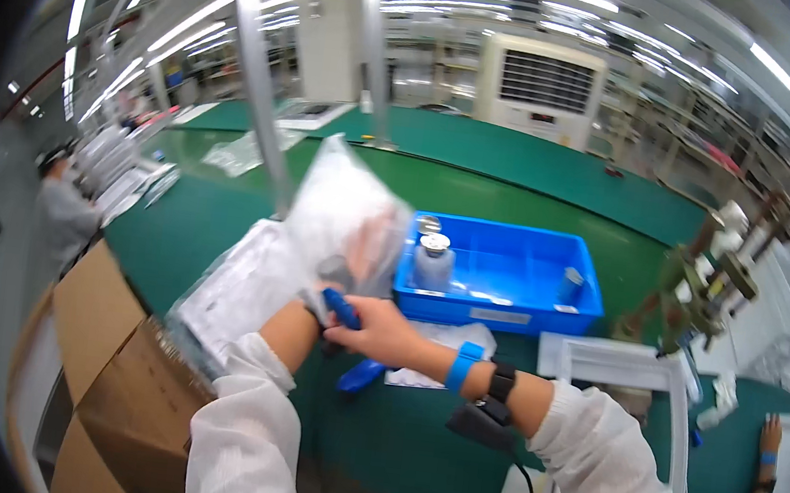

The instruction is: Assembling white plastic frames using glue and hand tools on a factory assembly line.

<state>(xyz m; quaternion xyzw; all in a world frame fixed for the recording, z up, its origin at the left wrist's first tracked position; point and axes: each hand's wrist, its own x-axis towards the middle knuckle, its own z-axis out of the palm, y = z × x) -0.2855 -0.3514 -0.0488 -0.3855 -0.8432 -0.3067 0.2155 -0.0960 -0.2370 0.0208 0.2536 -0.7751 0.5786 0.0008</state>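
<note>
The left hand (361, 243) is reaching up from a bent forearm, its fingers closing on a clear plastic bag (340, 211) that is blurring above the green table (413, 434). The right hand (376, 330) is crossing in front of it, gripping a blue strap (345, 338) just beneath the bag (its loose end is hanging toward the table). A blue bin (505, 303) is sitting just beyond, a cardboard box (109, 360) lower left.

A clear, crinkled plastic bag (345, 212) is held upright and a little blurred above the green table, just left of the blue bin, while a blue wrist strap (347, 324) hangs under it.
</note>
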